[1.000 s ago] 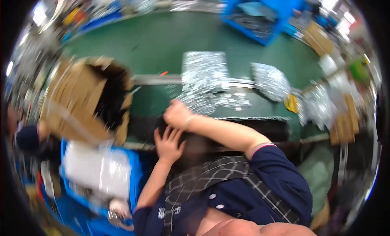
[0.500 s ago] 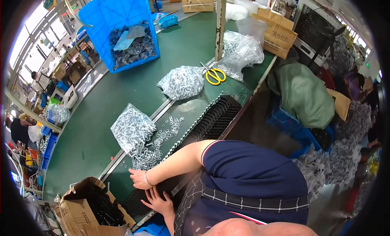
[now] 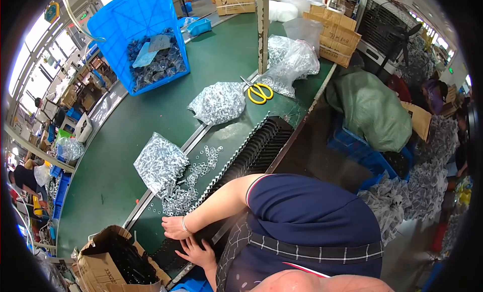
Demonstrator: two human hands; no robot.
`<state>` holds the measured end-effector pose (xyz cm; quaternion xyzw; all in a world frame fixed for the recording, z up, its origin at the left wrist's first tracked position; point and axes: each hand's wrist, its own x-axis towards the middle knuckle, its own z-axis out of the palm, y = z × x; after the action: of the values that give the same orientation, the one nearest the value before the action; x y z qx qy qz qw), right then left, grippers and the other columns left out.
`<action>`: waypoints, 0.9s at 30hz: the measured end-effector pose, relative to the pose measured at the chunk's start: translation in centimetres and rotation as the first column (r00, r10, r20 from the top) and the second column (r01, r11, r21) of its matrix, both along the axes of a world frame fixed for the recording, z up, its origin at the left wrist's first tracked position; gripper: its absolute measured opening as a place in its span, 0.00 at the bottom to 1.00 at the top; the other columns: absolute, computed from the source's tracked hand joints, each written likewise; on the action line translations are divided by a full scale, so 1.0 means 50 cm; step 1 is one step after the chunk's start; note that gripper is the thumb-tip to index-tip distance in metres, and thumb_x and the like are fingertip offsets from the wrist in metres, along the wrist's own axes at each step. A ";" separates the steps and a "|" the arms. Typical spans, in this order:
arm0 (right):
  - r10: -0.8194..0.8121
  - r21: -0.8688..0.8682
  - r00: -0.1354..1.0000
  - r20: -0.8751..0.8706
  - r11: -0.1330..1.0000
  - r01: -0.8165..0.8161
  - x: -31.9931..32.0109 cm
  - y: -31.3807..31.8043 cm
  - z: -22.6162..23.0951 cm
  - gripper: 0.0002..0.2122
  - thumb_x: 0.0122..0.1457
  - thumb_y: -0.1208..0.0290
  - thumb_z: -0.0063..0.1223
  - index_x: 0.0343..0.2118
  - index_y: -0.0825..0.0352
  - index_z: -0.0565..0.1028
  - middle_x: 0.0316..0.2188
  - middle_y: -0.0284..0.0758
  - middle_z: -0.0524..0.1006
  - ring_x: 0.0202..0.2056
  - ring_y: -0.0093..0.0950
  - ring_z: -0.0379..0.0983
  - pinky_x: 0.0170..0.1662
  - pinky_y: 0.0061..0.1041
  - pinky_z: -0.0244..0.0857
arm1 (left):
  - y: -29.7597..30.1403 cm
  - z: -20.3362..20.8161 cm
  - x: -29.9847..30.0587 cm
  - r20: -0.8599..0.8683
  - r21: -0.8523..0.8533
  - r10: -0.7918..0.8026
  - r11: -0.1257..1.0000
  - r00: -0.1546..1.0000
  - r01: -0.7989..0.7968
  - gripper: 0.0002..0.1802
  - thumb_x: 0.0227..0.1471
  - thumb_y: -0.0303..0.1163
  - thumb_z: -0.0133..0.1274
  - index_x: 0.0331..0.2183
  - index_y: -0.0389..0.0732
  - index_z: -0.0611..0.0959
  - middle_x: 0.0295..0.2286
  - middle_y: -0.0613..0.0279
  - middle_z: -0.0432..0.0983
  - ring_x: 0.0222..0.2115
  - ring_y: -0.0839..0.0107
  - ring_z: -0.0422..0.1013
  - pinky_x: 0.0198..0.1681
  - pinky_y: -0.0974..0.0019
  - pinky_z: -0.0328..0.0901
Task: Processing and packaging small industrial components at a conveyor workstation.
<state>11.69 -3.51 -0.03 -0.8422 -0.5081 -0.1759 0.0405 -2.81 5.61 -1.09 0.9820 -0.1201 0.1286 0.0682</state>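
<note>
1. Looking down, we see our left hand point(image 3: 200, 253) lowest, fingers spread flat on the near end of the long black ribbed rack point(image 3: 251, 153), gripping nothing.
2. Our right hand point(image 3: 175, 226) rests palm-down just above it at the rack's edge, fingers curled; whether it pinches a piece we cannot tell.
3. Loose small silver metal rings point(image 3: 193, 179) lie scattered just beyond the right hand.
4. An open brown cardboard box of black parts point(image 3: 118, 262) sits left of the hands.
5. A clear plastic bag of silver rings point(image 3: 160, 161) lies beside the loose ones.
6. Farther along the green belt point(image 3: 110, 156): yellow-handled scissors point(image 3: 259, 92), then a blue plastic crate point(image 3: 138, 38).
</note>
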 end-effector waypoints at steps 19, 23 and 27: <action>-0.114 -0.074 0.967 -0.228 0.992 0.100 0.007 -0.006 0.030 0.10 0.52 0.64 0.48 0.28 0.63 0.78 0.28 0.36 0.76 0.36 0.35 0.74 0.58 0.48 0.51 | -0.009 0.006 0.013 0.029 -0.073 -0.033 0.997 0.999 0.035 0.29 0.50 0.45 0.52 0.52 0.39 0.75 0.52 0.58 0.71 0.59 0.56 0.59 0.64 0.36 0.35; -0.068 -0.009 0.996 -0.062 0.998 0.067 -0.014 -0.021 0.039 0.11 0.55 0.66 0.45 0.31 0.64 0.78 0.29 0.36 0.76 0.37 0.34 0.73 0.60 0.49 0.50 | -0.004 0.016 -0.002 0.031 -0.104 0.029 0.994 0.999 -0.026 0.29 0.50 0.45 0.53 0.52 0.41 0.76 0.52 0.58 0.71 0.59 0.56 0.59 0.64 0.36 0.35; -0.098 -0.083 0.994 -0.053 0.992 0.093 -0.007 -0.006 0.036 0.11 0.57 0.66 0.44 0.32 0.64 0.78 0.29 0.35 0.77 0.38 0.33 0.73 0.60 0.49 0.50 | -0.005 0.010 -0.002 0.018 -0.106 0.019 0.994 1.000 -0.017 0.31 0.47 0.45 0.56 0.54 0.48 0.75 0.54 0.64 0.69 0.60 0.59 0.59 0.63 0.34 0.35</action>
<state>11.32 -3.81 1.79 -0.8712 -0.4725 -0.1329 0.0125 -2.89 5.36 -0.57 0.9768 -0.1051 0.1446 0.1179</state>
